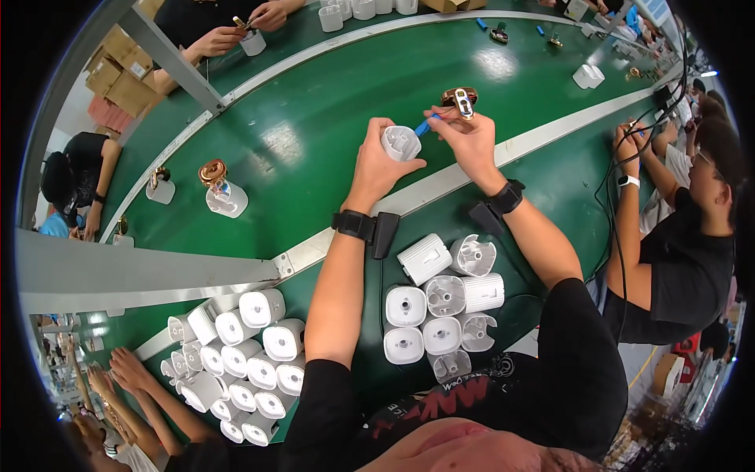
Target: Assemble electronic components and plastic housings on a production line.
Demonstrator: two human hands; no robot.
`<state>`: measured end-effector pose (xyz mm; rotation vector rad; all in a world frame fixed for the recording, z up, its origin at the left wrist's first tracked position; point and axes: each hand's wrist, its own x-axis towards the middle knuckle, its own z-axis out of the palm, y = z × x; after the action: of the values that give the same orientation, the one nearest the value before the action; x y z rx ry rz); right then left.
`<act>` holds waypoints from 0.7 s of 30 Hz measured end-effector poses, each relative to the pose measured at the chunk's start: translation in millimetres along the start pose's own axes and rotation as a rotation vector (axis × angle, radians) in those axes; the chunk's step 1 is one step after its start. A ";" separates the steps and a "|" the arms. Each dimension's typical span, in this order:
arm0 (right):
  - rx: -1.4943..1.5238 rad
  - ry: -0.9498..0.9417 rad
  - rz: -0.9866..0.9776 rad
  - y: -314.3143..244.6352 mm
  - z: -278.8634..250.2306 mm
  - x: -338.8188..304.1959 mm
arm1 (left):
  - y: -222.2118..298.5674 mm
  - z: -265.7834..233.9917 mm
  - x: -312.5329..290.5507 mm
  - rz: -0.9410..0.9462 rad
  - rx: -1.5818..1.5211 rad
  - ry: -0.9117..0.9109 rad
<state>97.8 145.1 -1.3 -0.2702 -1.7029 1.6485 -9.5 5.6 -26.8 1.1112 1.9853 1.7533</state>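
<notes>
My left hand (371, 171) is closed around a white plastic housing (403, 144), its open end with inner ribs facing up. Beside it, my right hand (473, 148) pinches a small blue cylinder (427, 125), which touches or nearly touches the housing's rim. A copper-coloured assembly with a white-and-silver face (462, 101) shows just above the right hand's fingers; whether the fingers also grip it is hard to see. Both hands are over the green work surface (314, 118), by a pale metal rail (535, 141). Black straps with small boxes circle both wrists.
Several white housings (442, 334) stand and lie before me, and more are heaped (263, 370) at lower left. Housings with copper-coloured parts (226, 200) stand at left. A grey metal post (157, 267) crosses the left side. Black cables (609, 197) hang at right, beside a co-worker (680, 252).
</notes>
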 end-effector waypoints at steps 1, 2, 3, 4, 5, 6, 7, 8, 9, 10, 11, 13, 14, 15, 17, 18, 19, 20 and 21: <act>0.028 -0.008 -0.026 -0.3 0.5 -0.3 | -1.8 -0.2 0.4 0.026 0.008 -0.008; 0.029 -0.012 -0.025 0.6 0.6 -0.5 | -3.3 -0.3 1.0 0.052 0.015 -0.018; -0.059 -0.037 -0.050 1.9 0.4 -1.1 | -2.6 -0.3 1.1 0.079 0.023 -0.027; -0.147 -0.060 -0.074 3.6 0.2 -1.7 | -1.9 -0.1 1.2 0.078 0.024 -0.023; -0.234 -0.084 -0.100 4.7 -0.2 -2.1 | -1.0 0.2 1.3 0.073 0.003 -0.014; -0.232 -0.087 -0.100 5.1 -1.7 -2.5 | 0.1 0.3 1.4 0.069 -0.019 -0.004; -0.271 -0.103 -0.120 5.1 -3.9 -2.9 | 1.2 0.1 1.3 0.065 -0.039 0.006; -0.312 -0.118 -0.140 5.2 -6.5 -2.9 | 1.3 1.0 1.3 0.065 -0.040 0.008; -0.353 -0.132 -0.160 5.2 -7.1 -2.7 | 1.6 1.7 0.9 0.057 -0.012 0.009; -0.353 -0.135 -0.162 5.9 -6.5 -2.7 | 1.8 2.2 0.6 0.048 0.016 0.010; -0.355 -0.116 -0.149 6.6 -5.8 -3.0 | 1.9 2.4 0.7 0.040 0.043 0.012; -0.358 -0.078 -0.121 6.4 -3.7 -4.3 | 1.3 2.3 2.1 0.055 0.042 0.024; -0.358 -0.082 -0.122 5.7 -2.7 -4.8 | 0.8 2.2 2.7 0.070 0.041 0.033; -0.365 -0.080 -0.101 4.5 -1.9 -4.9 | 0.3 2.2 2.7 0.086 0.040 0.042; -0.380 -0.077 -0.061 2.0 -0.2 -5.4 | -1.3 2.8 1.3 0.087 0.022 0.036; -0.382 -0.079 -0.064 0.5 0.8 -5.9 | -2.3 3.3 1.4 0.090 0.003 0.026; -0.430 -0.111 -0.106 -0.9 2.0 -7.1 | -3.4 3.5 1.6 0.094 -0.015 0.016; -0.478 -0.143 -0.147 -2.1 3.1 -8.2 | -4.6 3.6 2.2 0.096 -0.016 0.019; -0.526 -0.175 -0.188 -2.9 4.0 -8.2 | -6.1 3.6 3.1 0.102 -0.024 0.014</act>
<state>102.1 136.5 -1.2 -0.2085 -2.2076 1.0939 -11.4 10.5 -32.5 1.2153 1.9425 1.8342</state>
